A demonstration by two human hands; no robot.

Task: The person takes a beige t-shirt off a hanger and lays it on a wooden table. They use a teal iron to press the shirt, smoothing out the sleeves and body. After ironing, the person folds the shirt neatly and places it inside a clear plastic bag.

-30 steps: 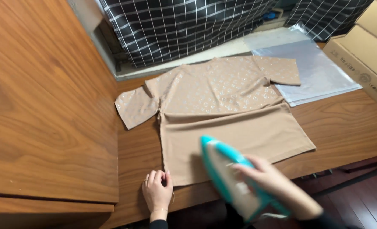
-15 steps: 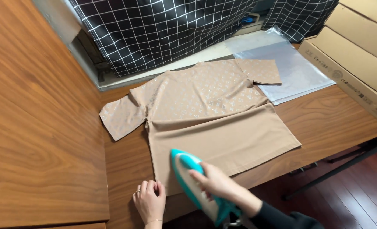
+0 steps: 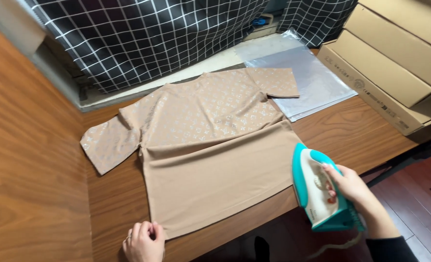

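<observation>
Wooden table (image 3: 351, 133), one tan shirt (image 3: 210, 155), one iron (image 3: 317, 191), two hands

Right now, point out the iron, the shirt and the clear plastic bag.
iron (image 3: 317, 191): head view, white body beside the handle.
shirt (image 3: 210, 145): head view, middle of the chest.
clear plastic bag (image 3: 317, 82): head view, bare centre.

Wooden table (image 3: 351, 133): tan shirt (image 3: 210, 145), clear plastic bag (image 3: 307, 80).

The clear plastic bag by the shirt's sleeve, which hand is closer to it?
Right. The right hand holds the iron just below the bag; the left hand rests at the shirt's far hem corner.
</observation>
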